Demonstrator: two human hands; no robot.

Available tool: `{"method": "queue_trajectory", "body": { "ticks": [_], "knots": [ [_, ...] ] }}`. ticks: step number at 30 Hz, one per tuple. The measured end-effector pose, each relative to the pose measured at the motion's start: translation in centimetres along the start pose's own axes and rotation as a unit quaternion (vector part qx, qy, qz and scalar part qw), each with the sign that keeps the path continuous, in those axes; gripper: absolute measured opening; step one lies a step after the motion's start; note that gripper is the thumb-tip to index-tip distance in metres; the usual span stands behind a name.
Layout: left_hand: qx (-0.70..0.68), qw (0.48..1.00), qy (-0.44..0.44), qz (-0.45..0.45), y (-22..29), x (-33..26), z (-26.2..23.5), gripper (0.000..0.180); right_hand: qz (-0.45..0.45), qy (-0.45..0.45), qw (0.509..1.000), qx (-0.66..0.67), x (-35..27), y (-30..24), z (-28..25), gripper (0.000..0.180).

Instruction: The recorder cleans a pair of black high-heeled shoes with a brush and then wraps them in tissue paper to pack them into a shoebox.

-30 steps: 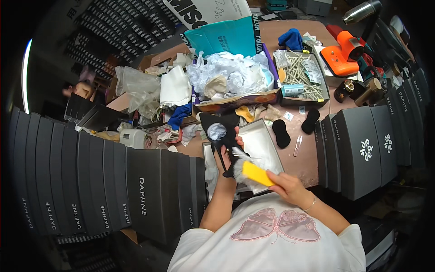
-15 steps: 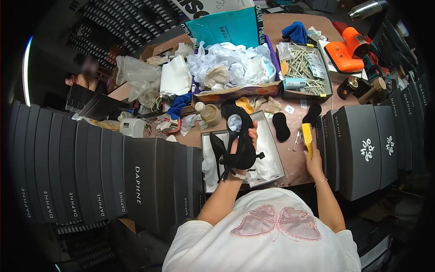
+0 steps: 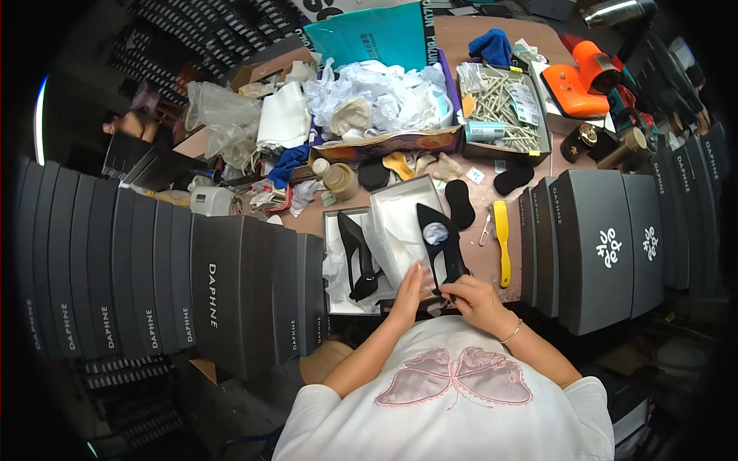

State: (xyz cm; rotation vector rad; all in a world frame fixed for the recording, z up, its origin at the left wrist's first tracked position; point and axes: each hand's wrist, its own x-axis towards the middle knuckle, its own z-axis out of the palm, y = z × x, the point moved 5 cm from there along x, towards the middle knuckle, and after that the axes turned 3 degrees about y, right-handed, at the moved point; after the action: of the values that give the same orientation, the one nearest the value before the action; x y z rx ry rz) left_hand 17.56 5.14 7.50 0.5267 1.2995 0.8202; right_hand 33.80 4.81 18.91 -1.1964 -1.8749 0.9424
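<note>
A black high-heeled shoe [image 3: 452, 257], with crumpled paper stuffed in its toe, stands at the right side of an open shoebox. My right hand [image 3: 474, 298] pinches it at the near end, by its strap. Beside it my left hand [image 3: 411, 295] is open, fingers stretched out over white tissue paper [image 3: 398, 250]. The matching black shoe [image 3: 357, 257] lies in the grey shoebox [image 3: 332, 307] to the left. Right of my hands a yellow long-handled brush [image 3: 503, 244] rests on the table.
Stacks of dark shoeboxes flank me on the left [image 3: 231, 284] and right [image 3: 596, 246]. A box of crumpled paper [image 3: 384, 104] and a tray of sticks [image 3: 503, 107] stand beyond. Black pads [image 3: 460, 204], a bottle [image 3: 338, 181] and an orange device [image 3: 580, 84] are also there.
The yellow brush has left my right hand for the table. The shoe my left hand held up is now down at the box's right; my right hand has come to it.
</note>
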Motion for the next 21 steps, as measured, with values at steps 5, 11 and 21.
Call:
{"method": "queue_trajectory", "body": {
  "ticks": [5, 11, 21],
  "knots": [
    [0.084, 0.962, -0.253, -0.064, -4.2, -3.4, -0.9, 0.033, 0.190, -0.040, 0.975, 0.112, -4.6, 1.8, 3.0, 0.017],
    [0.010, 0.977, -0.154, -0.144, -5.6, -2.1, -1.4, 0.032, 0.398, 0.118, 0.833, 0.366, -6.5, 4.9, 5.4, 0.011],
    [-0.020, 0.962, -0.273, 0.001, -3.0, -1.4, 2.1, 0.028, 0.415, 0.046, 0.876, 0.243, -4.6, 5.0, 3.5, 0.012]
  ]
}}
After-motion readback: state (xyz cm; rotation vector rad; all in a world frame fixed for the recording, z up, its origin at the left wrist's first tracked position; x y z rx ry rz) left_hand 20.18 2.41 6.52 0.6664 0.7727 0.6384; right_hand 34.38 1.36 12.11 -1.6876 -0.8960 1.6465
